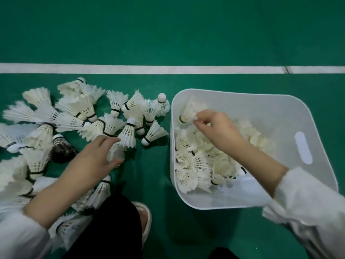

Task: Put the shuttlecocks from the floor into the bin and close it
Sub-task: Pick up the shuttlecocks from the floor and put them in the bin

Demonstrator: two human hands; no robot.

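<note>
Several white feather shuttlecocks (104, 126) lie scattered on the green floor at the left, with one dark shuttlecock (61, 148) among them. A white plastic bin (291, 113) stands open at the right, partly filled with shuttlecocks (196, 165). My left hand (95, 159) is low over the floor pile, fingers closed around a white shuttlecock (116, 153). My right hand (216, 128) is over the bin's left side, pinching the feathers of a shuttlecock (188, 112) that hangs above the ones inside. No lid is in view.
A white court line (168, 69) crosses the green floor behind the pile and bin. My dark trouser leg (112, 227) and a pale slipper (144, 219) sit at the bottom centre, between pile and bin. The bin wall has an oval handle slot (303, 147).
</note>
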